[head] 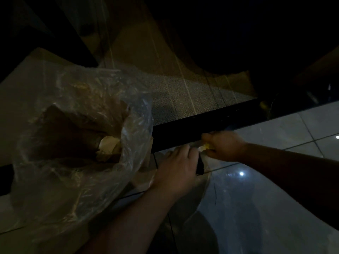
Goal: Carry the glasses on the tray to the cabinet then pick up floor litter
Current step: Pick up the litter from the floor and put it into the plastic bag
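Observation:
The scene is dim. A large clear plastic bag (73, 143) fills the left of the head view, with brown paper and crumpled white litter (108, 145) inside. My left hand (176, 169) grips the bag's edge beside a small dark object. My right hand (223, 145) is closed on a crumpled yellow-and-white scrap of litter (205, 147), close to my left hand and low over the floor. No glasses, tray or cabinet are in sight.
A black strip (211, 121) runs diagonally across the floor between a speckled mat (183, 96) above and glossy grey tiles (256, 198) below. Dark furniture shapes fill the top and the upper right.

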